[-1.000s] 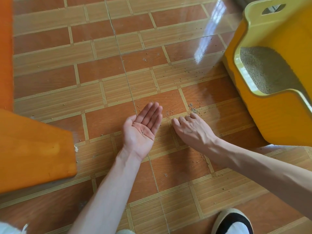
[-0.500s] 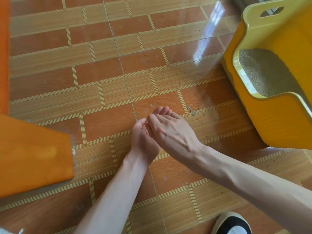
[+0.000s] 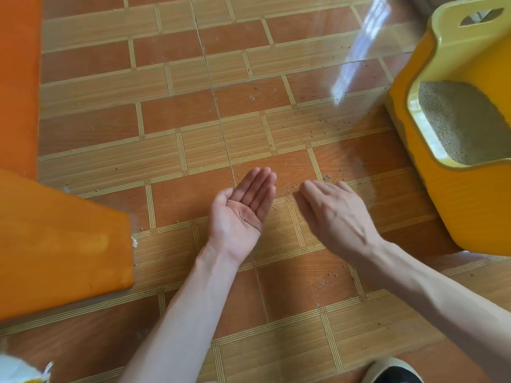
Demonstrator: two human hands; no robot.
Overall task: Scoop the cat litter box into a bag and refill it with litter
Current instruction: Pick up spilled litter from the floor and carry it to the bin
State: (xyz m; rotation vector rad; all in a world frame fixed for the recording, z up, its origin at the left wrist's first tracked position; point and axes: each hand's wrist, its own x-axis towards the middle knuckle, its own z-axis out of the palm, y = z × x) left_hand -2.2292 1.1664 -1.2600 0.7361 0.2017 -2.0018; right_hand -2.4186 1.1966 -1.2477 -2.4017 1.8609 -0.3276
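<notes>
Listing, far left: an orange panel (image 3: 63, 244) stood along the left edge, its lower corner jutting over the floor.
Bottom left corner: a scrap of white and yellow packaging (image 3: 22, 369) showed, too cropped to identify.
Floor: orange and tan tiles (image 3: 179, 111) carried scattered litter grains (image 3: 327, 177), thickest just beyond the right fingertips.
Left hand: the left hand (image 3: 240, 211) lay palm up above the floor, fingers straight and together; grip open, a few grains in the palm.
Right hand: the right hand (image 3: 334, 214) hovered palm down just beside the left, apart from it, fingers loosely extended; grip open, holding nothing.
Litter box: the yellow litter box (image 3: 470, 200) stood at the right edge, grey litter (image 3: 456, 120) inside.
Bottom right: a shoe (image 3: 392, 371) showed partly.
</notes>
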